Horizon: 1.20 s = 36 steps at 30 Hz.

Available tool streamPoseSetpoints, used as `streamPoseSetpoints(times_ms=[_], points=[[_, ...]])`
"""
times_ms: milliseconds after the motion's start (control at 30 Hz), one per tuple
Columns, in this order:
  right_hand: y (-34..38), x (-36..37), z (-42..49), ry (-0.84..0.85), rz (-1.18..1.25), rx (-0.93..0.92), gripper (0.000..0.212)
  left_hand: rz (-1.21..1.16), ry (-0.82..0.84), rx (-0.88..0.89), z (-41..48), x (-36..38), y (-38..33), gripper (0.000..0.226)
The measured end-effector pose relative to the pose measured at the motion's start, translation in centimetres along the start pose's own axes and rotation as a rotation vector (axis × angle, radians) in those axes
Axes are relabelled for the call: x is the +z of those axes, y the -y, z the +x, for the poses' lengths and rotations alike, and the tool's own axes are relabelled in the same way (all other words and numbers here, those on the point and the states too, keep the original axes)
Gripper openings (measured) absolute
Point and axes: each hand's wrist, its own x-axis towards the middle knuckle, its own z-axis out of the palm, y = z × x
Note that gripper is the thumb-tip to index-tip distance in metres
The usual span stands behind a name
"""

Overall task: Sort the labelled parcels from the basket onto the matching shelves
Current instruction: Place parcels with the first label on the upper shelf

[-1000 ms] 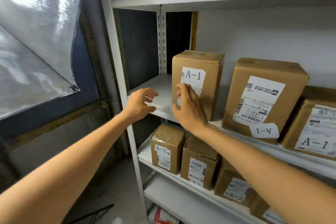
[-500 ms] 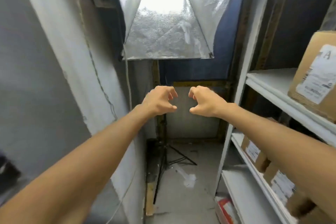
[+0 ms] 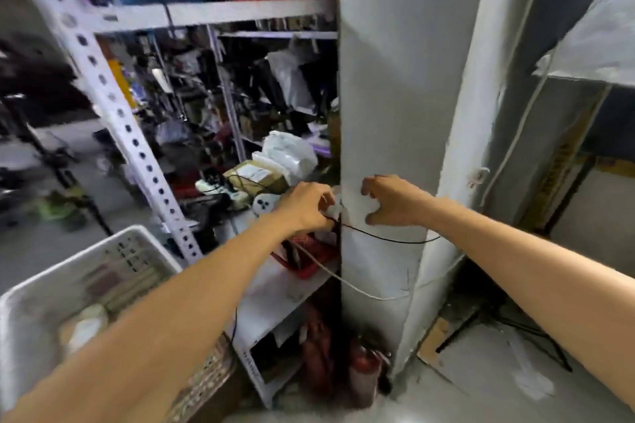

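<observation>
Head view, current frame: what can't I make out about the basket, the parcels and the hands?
- Basket contents: motion-blurred and partly covered by the left forearm; no parcel label is readable.
- Basket's near side: cut off by the left and bottom edges.
- Left hand: its curled fingers overlap a white object on the shelf; whether it is holding it is unclear.
- Rack behind: blurred, no shelf labels legible.

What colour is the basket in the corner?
The basket is white, with small holes in its walls; the head view shows it, lower left.
</observation>
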Motion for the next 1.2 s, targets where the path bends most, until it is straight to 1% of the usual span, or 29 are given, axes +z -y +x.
streamPoseSetpoints(times_ms=[100, 233, 300, 433, 567, 667, 767, 900, 1000, 1200], points=[[6.7, 0.4, 2.3, 0.025, -0.018, -0.179, 0.048, 0.038, -0.022, -0.108, -5.5, -2.5, 6.1, 0.046], [16.8, 1.0, 4.3, 0.074, -0.034, -0.334, 0.049, 0.074, -0.089, -0.296, -14.9, -6.2, 13.5, 0.039], [22.1, 1.4, 5.0, 0.122, -0.010, -0.396, 0.046, 0.106, -0.091, -0.379, -19.8, -8.4, 16.4, 0.041], [32.9, 3.2, 5.5, 0.204, -0.020, -0.507, 0.049, 0.074, -0.099, -0.558, -28.5, -12.8, 20.8, 0.042], [41.8, 6.1, 5.1, 0.259, 0.014, -0.596, 0.053, 0.080, -0.094, -0.670, -35.5, -15.2, 24.0, 0.047], [47.1, 7.4, 4.7, 0.265, 0.046, -0.656, 0.045, 0.095, -0.102, -0.720, -39.5, -16.4, 26.0, 0.048], [51.0, 8.6, 5.1, 0.240, 0.047, -0.691, 0.041, 0.095, -0.110, -0.746, -41.7, -17.3, 28.1, 0.049], [54.0, 10.1, 6.8, 0.274, 0.028, -0.734, 0.042, 0.078, -0.120, -0.774, -42.3, -18.1, 30.9, 0.048], [55.1, 10.8, 9.6, 0.259, -0.005, -0.748, 0.049, 0.078, -0.131, -0.779, -41.0, -18.4, 33.4, 0.049], [56.5, 11.2, 17.3, 0.261, -0.080, -0.767, 0.054, 0.093, -0.158, -0.783, -35.8, -18.8, 39.2, 0.049]])
